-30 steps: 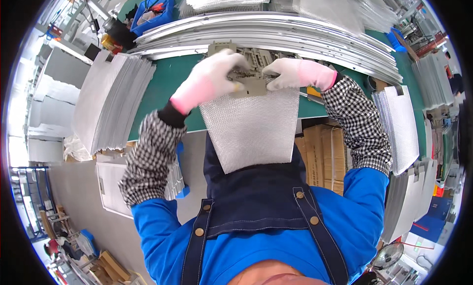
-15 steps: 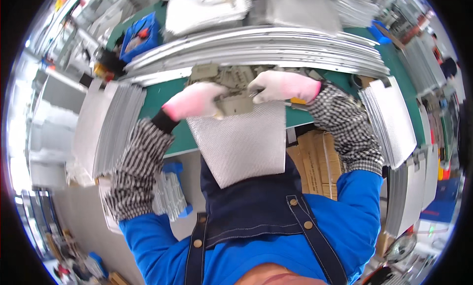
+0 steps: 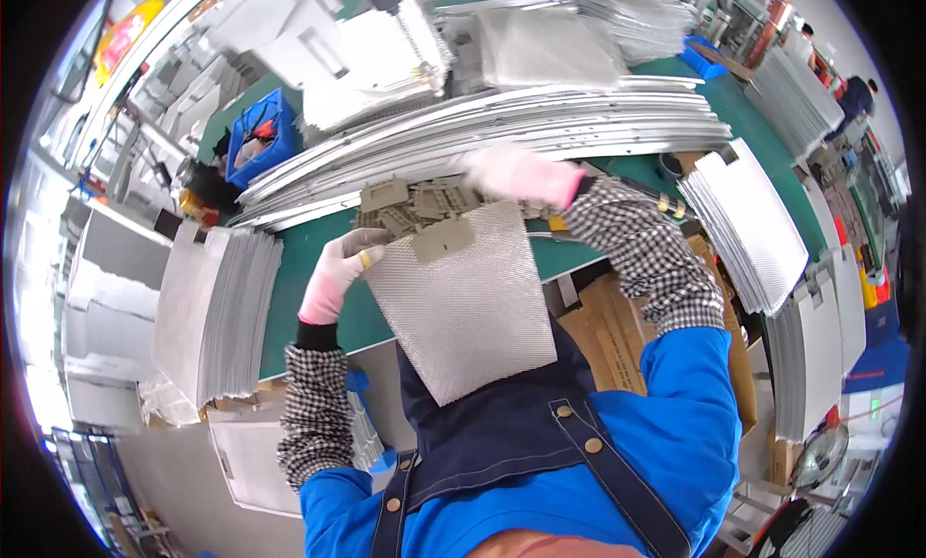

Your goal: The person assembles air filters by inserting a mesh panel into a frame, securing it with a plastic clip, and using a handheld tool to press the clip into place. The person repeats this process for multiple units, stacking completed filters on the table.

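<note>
A silvery mesh sheet (image 3: 468, 317) lies tilted from the bench edge down against my apron. At its far edge sits a flat grey-beige plate (image 3: 444, 240) with a notched outline. My left hand (image 3: 338, 271), in a pink and white glove, pinches the sheet at its far left corner. Just beyond the sheet, a heap of similar grey-beige plastic pieces (image 3: 410, 203) rests on the bench. My right hand (image 3: 516, 175), gloved alike, is smeared by motion above the right part of this heap, near the long metal strips; its fingers cannot be made out.
Long metal strips (image 3: 579, 124) are stacked across the green bench (image 3: 318, 211). Panel stacks stand at left (image 3: 207, 307) and right (image 3: 748, 230). A blue bin (image 3: 275, 138) holds small items. Below the bench is a cardboard box (image 3: 608, 331).
Both hands were at the plate on the sheet's far edge. My right hand has left it, moving up and away; my left hand has shifted to the sheet's left corner.
</note>
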### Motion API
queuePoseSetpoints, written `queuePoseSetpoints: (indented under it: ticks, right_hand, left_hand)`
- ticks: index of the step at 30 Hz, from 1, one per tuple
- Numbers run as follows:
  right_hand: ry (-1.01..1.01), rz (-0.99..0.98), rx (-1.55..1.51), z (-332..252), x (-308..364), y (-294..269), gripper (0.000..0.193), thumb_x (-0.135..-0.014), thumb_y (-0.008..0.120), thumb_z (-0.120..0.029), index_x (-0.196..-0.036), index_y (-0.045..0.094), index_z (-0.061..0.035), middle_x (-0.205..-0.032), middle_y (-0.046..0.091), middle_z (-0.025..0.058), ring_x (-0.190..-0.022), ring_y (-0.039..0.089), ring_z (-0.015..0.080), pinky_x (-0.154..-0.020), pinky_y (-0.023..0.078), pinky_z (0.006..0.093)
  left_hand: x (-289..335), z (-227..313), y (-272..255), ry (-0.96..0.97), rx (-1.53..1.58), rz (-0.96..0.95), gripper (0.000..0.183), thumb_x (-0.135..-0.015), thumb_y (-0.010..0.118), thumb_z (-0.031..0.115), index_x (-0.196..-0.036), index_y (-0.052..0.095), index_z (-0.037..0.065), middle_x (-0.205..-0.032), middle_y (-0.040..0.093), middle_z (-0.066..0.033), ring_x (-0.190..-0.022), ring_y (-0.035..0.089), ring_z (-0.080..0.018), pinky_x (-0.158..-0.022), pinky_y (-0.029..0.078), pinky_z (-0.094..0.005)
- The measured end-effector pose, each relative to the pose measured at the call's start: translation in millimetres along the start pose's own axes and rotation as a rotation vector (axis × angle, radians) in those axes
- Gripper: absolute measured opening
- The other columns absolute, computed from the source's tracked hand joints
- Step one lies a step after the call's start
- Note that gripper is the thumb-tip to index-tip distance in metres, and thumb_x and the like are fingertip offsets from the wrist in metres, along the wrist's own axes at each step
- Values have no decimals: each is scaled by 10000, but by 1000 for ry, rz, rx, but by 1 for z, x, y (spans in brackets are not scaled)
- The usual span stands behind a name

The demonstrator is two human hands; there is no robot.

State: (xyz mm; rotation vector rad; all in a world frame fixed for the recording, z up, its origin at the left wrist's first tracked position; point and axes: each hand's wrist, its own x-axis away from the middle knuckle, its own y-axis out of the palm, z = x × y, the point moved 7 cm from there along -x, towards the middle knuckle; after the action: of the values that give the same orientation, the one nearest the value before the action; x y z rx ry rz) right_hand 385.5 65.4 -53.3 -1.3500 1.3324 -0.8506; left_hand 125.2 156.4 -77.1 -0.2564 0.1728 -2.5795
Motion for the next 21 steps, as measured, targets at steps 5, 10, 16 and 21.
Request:
queuePoseSetpoints:
  ticks: [5, 10, 16, 21]
  right_hand:
    - [500, -8, 569, 152, 49, -21, 257, -950, 531, -151, -1140, 691, -86, -1067, 723, 154, -997, 718, 318, -854, 563, 481]
    - [485, 129, 434, 148, 57, -35, 320, -854, 668, -246, -1142, 658, -106, -1127, 695, 141, -1049, 680, 351, -898, 537, 469]
    - [340, 382, 343, 107, 89, -110, 307, -845, 686, -171, -1132, 653, -65, -1113, 669, 147, -1033, 661, 329, -882, 530, 420]
    - [81, 436, 141, 58, 110, -137, 208, -890, 658, -43, -1098, 655, -26, -1028, 654, 160, -992, 638, 354, -890, 511, 412]
  left_hand:
    - [21, -54, 6, 145, 345, 309, 459, -979, 673, 302, -1297, 635, -27, -1216, 686, -90, -1129, 610, -161, -1006, 455, -285]
    - [25, -52, 8, 193, 300, 398, 401, -1003, 626, 243, -1290, 628, -36, -1210, 679, -101, -1116, 607, -158, -1004, 450, -286]
    - [38, -38, 13, 225, 358, 373, 431, -1018, 616, 253, -1323, 591, -49, -1197, 669, -93, -1079, 601, -135, -979, 453, -269]
    - [55, -25, 25, 197, 401, 558, 344, -1026, 603, 229, -1233, 662, -40, -1071, 702, -47, -988, 617, -94, -915, 475, -248]
